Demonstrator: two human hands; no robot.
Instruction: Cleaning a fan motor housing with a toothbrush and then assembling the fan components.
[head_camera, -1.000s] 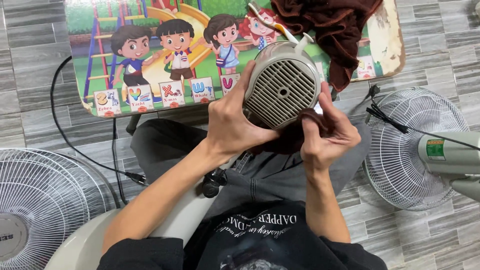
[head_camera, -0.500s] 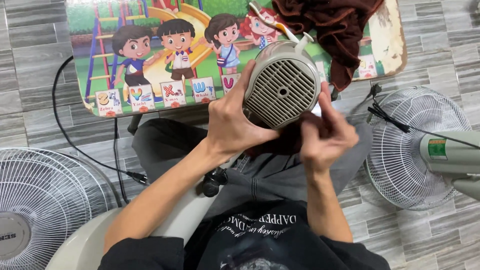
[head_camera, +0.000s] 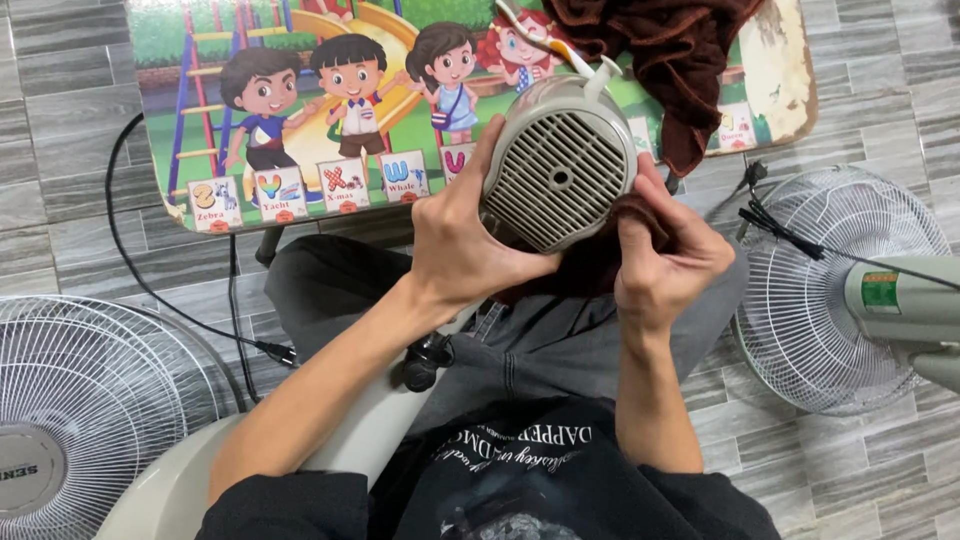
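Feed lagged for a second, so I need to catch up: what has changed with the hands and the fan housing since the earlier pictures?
Very little. The right hand shifted slightly along the dark cloth pressed against the vented fan housing. The left hand keeps its grip on the housing's side. The small table and the fan grilles on the floor stayed put.

Row of small white picture cards (head_camera: 300, 192) printed along near edge of cartoon table top (head_camera: 200, 100); one more card (head_camera: 737, 127) at far right. Small green-and-red sticker (head_camera: 881, 291) on grey fan motor (head_camera: 905, 305), right side. Round grey badge (head_camera: 25, 470) at hub of left fan.
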